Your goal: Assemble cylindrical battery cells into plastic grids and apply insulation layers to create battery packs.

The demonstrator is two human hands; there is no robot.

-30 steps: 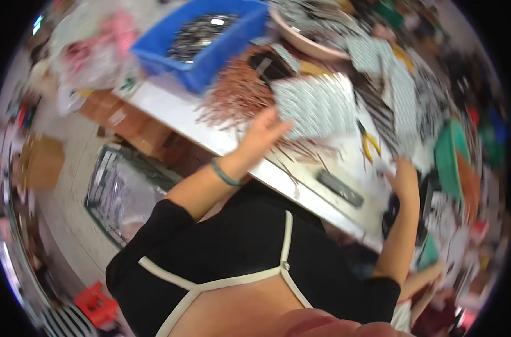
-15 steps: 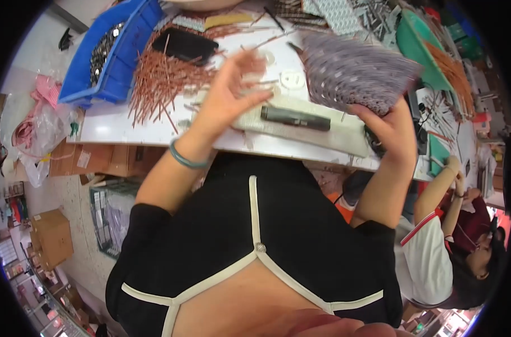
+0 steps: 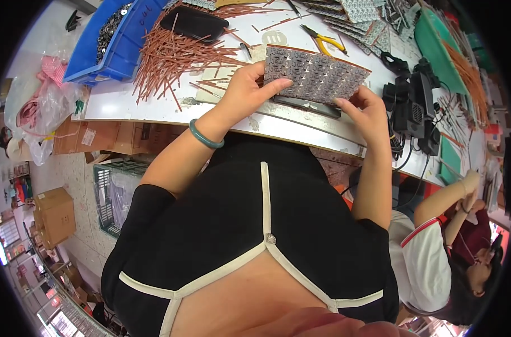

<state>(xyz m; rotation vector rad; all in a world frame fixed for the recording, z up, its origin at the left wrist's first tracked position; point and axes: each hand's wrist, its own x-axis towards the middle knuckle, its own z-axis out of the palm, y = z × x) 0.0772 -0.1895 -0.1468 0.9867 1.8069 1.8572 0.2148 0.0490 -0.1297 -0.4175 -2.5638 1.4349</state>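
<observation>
two bare hands hold a perforated panel of small circuit boards above a white workbench.

nearest, the left hand, a green bangle on its wrist, has its fingers clamped on the circuit board panel at its left end; the right hand pinches the lower right edge. just under the panel lies a dark bar on the workbench. farther off: a pile of copper-coloured wires, yellow-handled pliers, a blue bin.

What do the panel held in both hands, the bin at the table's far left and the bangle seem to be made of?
Panel: likely circuit-board laminate, matt grey, repeating cut-out units, coppery edge.
Bin: moulded plastic, glossy blue.
Bangle: smooth green ring, perhaps jade or glass; cannot tell which.
</observation>
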